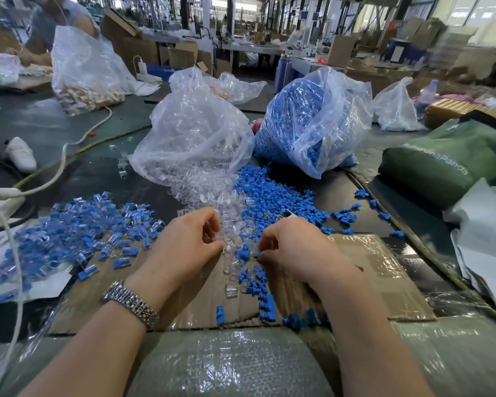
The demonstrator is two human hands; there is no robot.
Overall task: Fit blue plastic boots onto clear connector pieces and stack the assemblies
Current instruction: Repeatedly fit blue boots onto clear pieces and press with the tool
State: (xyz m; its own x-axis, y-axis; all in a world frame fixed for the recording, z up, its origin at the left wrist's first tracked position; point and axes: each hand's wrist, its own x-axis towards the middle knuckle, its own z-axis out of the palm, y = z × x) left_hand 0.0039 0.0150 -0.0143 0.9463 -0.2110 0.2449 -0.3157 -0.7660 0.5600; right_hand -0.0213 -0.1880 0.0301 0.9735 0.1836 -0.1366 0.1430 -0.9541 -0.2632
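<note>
**Both hands down in the loose parts**

Left hand (pixel 184 242): fingers curled, thumb and forefinger tips closing on clear pieces (pixel 229 224) at the near edge of the spill. Looks like a pinch on one clear piece, but parts are see-through, so can't tell for sure. Watch (pixel 131 303) on that wrist.

Right hand (pixel 295 247): fingers curled under, tips pointing left twd the left hand's fingertips. Something small and dark-blue shows at its fingertips; whether it's held, can't tell.

Between the two sets of fingertips: mixed clear pieces and blue boots (pixel 269 196), a few trailing back twd the wrists on the cardboard (pixel 384 282).

Beyond the fingertips: clear-parts bag (pixel 195 133) spilling open, blue-boot bag (pixel 307 121) just right of it, touching.

Left of the left hand: assy pile (pixel 78 233), blue-in-clear, loose heap, not neatly stacked.

Far right of the right hand: green bag (pixel 447 156). Far left: white cable (pixel 55 173) on the table.
</note>
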